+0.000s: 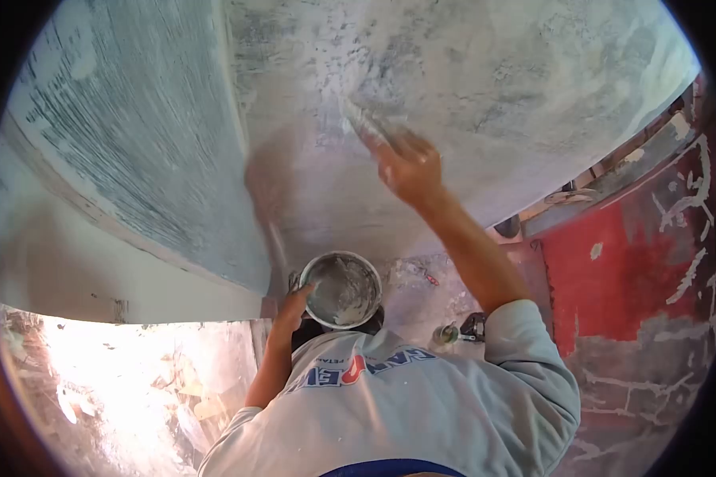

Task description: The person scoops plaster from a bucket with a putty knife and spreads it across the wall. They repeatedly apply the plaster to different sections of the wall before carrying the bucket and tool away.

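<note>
My right hand point(412, 171) is raised, its fingers closed round a putty knife point(361, 123) smeared with pale filler. The blade lies against the grey-white plastered wall point(445, 87), which is patchy with smears. At my waist, my left hand point(296, 306) grips the rim of a round bucket point(376, 280). Grey filler point(354, 290) lies inside the bucket and coats its inner side. The bucket stays close in front of my shirt, well below the putty knife. My fingers hide most of the knife's handle.
On the left, a streaked grey surface point(135, 127) meets the wall at a corner. A red wall section point(605, 278) with grey patches is on the right. Beneath me, the floor holds a small red-handled tool point(430, 279) and a greenish round object point(445, 334). Bright light floods the lower left.
</note>
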